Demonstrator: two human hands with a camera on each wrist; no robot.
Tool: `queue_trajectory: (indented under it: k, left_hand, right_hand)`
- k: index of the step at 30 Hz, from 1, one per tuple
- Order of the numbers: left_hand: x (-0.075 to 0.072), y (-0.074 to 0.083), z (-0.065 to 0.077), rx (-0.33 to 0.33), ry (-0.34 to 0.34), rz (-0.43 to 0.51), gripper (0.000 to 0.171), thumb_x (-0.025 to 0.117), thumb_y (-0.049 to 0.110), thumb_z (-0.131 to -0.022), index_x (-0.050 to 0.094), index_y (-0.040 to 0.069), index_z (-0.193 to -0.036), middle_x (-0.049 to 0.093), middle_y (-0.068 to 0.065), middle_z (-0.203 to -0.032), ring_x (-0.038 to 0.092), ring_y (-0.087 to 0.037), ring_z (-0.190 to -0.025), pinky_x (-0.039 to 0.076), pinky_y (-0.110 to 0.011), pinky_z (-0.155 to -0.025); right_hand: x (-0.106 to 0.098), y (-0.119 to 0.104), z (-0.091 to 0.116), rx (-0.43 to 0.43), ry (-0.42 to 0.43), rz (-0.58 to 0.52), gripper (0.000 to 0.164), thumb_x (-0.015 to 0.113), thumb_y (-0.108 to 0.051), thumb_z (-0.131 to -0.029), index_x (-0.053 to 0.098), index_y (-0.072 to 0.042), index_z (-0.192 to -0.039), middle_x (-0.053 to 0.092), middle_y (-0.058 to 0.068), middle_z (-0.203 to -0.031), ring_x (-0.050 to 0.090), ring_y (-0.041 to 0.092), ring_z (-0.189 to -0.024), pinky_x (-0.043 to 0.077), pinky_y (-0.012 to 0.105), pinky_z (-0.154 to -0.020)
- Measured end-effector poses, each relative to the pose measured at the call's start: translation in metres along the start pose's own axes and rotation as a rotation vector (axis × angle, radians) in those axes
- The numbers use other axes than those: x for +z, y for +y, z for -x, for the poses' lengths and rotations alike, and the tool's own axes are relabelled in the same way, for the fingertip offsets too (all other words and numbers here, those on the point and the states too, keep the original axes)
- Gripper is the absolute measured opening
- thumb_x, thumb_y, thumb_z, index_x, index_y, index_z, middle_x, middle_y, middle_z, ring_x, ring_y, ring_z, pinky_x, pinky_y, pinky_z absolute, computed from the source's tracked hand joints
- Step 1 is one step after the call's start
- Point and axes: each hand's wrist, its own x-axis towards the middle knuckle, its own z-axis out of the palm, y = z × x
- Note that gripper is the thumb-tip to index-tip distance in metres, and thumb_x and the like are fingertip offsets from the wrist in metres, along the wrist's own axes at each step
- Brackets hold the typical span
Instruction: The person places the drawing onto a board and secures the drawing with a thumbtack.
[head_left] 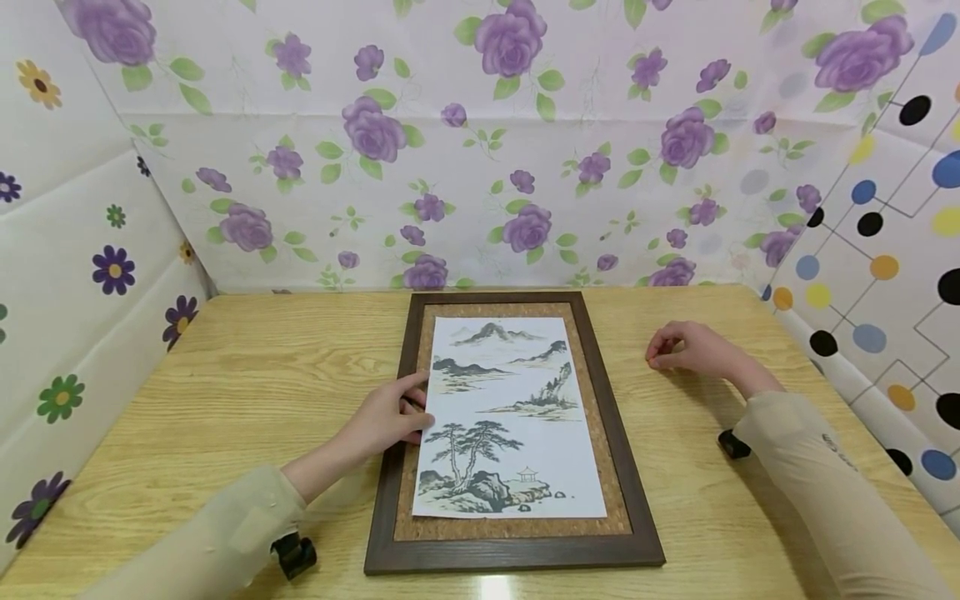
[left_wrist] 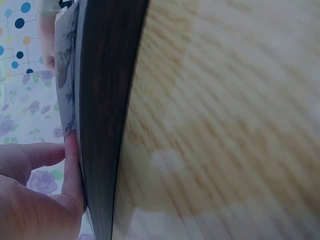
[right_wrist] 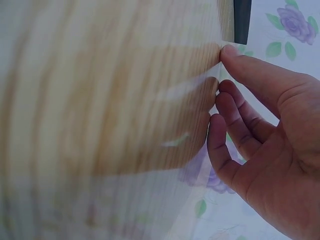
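A sheet of paper printed with an ink landscape painting (head_left: pixel 517 450) lies over the cork board (head_left: pixel 510 527) inside a dark wooden frame (head_left: pixel 517 552) on the table. My left hand (head_left: pixel 386 417) reaches across the frame's left bar and pinches the paper's left edge between thumb and fingers; the left wrist view shows these fingertips (left_wrist: pixel 71 142) right at that edge. To the right of the frame, my right hand (head_left: pixel 690 348) rests with loosely bent fingers. Its thumb and fingertips (right_wrist: pixel 217 120) meet the tabletop, with nothing visible between them.
The wooden table (head_left: pixel 247 392) extends on both sides of the frame. Floral sheeting (head_left: pixel 465 167) stands behind it, with a flower-patterned sheet (head_left: pixel 67 275) at left and a dotted one (head_left: pixel 892 250) at right. Each wrist carries a small black device (head_left: pixel 294 554).
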Motion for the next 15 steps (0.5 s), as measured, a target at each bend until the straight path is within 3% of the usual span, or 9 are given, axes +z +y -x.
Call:
queue_trajectory:
  k: [15]
  left_hand:
    - [0.0001, 0.001, 0.0007, 0.014, -0.01, 0.009, 0.071, 0.066, 0.001, -0.09, 0.033, -0.001, -0.153, 0.058, -0.021, -0.113, 0.063, -0.012, -0.076, 0.063, -0.032, -0.066]
  right_hand:
    - [0.0011, -0.0009, -0.0009, -0.022, 0.024, 0.055, 0.005, 0.068, -0.016, -0.093, 0.073, -0.017, -0.095, 0.069, 0.003, -0.099, 0.06, 0.014, -0.089, 0.051, 0.025, -0.075]
